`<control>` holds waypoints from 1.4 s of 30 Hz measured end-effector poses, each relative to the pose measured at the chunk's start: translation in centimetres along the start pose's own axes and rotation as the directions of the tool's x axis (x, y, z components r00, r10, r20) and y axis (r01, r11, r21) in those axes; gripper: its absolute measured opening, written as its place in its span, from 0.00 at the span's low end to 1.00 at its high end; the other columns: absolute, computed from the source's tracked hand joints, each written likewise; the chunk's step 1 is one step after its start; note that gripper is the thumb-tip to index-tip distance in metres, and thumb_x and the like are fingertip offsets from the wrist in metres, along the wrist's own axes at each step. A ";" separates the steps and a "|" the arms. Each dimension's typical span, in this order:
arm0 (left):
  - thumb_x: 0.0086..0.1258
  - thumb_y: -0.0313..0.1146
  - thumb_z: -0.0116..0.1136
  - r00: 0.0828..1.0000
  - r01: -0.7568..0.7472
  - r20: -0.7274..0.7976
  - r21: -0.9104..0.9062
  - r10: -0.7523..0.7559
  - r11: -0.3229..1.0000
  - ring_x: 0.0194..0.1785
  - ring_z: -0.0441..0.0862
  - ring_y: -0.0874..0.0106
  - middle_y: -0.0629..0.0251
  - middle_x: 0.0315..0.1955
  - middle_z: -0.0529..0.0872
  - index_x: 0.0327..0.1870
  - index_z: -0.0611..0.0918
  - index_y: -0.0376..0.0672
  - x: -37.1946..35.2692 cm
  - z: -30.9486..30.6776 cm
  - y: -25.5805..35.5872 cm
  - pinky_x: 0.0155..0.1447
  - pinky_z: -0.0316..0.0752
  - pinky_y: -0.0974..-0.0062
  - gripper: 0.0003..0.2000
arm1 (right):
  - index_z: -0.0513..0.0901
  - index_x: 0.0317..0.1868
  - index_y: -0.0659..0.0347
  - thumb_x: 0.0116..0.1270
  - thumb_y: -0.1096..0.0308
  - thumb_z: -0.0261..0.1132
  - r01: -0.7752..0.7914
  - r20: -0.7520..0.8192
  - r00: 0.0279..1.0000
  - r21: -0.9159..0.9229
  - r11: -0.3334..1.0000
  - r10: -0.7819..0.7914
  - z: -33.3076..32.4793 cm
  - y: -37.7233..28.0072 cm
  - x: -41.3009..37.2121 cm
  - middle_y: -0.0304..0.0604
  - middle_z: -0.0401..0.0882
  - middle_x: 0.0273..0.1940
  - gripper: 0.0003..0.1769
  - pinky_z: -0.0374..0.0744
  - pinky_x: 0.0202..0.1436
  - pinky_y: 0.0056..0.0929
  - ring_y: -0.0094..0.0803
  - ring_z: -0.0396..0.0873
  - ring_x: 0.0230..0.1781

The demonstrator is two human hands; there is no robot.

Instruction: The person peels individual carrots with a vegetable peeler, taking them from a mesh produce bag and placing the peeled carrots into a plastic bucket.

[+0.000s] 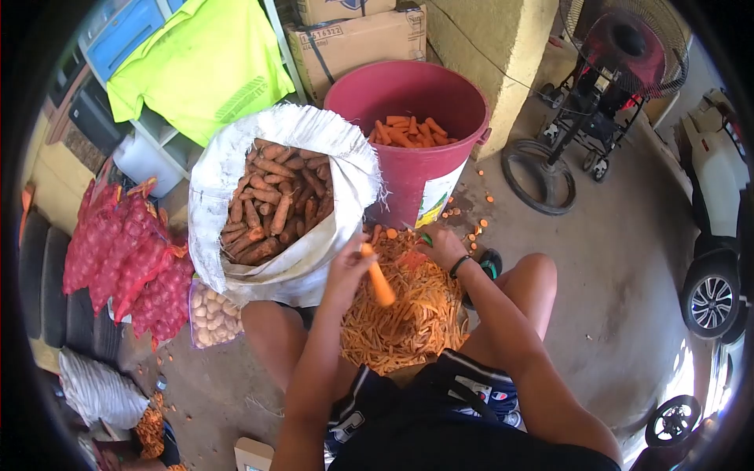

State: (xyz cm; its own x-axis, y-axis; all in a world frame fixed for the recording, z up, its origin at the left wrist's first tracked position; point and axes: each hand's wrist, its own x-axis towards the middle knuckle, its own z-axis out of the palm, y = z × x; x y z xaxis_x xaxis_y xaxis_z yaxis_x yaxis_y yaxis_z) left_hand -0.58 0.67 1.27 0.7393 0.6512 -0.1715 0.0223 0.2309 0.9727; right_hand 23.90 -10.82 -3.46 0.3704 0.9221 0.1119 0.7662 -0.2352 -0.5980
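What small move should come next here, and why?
Probably, the left hand should drop the held carrot into the red tub: it looks smooth and bright, like the cut pieces there, unlike the dull carrots in the white sack.

The right hand point(445, 248) is enclosing a small green object point(426, 239), leaving its type unidentifiable from where I am standing. The fingers of the left hand point(344, 271) are partly covering the upper end of a peeled carrot point(382, 288). The heap of peelings point(408, 330) is concealing the surface beneath. The white sack point(353, 157) is obscuring the left side of the red tub point(400, 188). The view's top edge is cutting off the fan point(628, 43). The print on the label point(440, 195) is appearing too small to read.
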 end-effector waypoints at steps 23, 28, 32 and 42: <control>0.74 0.32 0.66 0.993 -0.116 0.022 0.328 0.115 0.938 0.39 0.79 0.82 0.70 0.35 0.87 0.50 0.85 0.34 0.9 1.7 0.0 0.44 0.75 0.80 0.12 | 0.83 0.44 0.61 0.65 0.63 0.68 0.155 0.028 0.987 0.128 0.979 -0.160 -0.1 -7.0 -1.4 0.58 0.85 0.38 0.13 0.82 0.44 0.49 0.55 0.85 0.41; 0.73 0.32 0.66 0.984 -0.178 0.060 0.370 0.167 0.912 0.34 0.78 0.84 0.70 0.33 0.86 0.49 0.85 0.34 0.9 1.8 -0.3 0.39 0.74 0.81 0.11 | 0.82 0.46 0.62 0.64 0.63 0.68 0.129 0.065 0.989 0.108 0.986 -0.137 0.9 -6.5 -1.2 0.58 0.85 0.38 0.14 0.81 0.46 0.52 0.55 0.84 0.43; 0.71 0.33 0.69 0.991 -0.120 0.092 0.333 0.094 0.935 0.30 0.76 0.86 0.72 0.32 0.85 0.50 0.86 0.35 0.6 1.1 -0.3 0.34 0.72 0.83 0.13 | 0.84 0.49 0.61 0.65 0.62 0.67 0.036 0.142 0.989 0.024 0.999 -0.039 -0.3 -7.5 -1.4 0.57 0.86 0.40 0.16 0.82 0.50 0.52 0.55 0.85 0.45; 0.72 0.49 0.66 0.881 0.332 0.204 0.375 -0.426 0.866 0.34 0.82 0.77 0.66 0.37 0.85 0.57 0.82 0.34 1.2 -1.0 -2.4 0.36 0.78 0.77 0.25 | 0.86 0.36 0.67 0.72 0.48 0.61 -0.014 0.788 0.499 -0.409 0.912 0.361 5.4 0.9 -1.6 0.53 0.86 0.35 0.26 0.82 0.43 0.45 0.43 0.85 0.35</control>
State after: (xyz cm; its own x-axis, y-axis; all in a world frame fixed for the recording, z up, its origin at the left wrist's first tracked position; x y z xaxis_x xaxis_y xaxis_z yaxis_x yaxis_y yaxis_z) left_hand -0.40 1.60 -1.42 0.7794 0.3282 -0.5337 0.5169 0.1446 0.8437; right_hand 21.18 -10.83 -8.46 0.0478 0.6176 -0.7851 0.9085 -0.3535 -0.2228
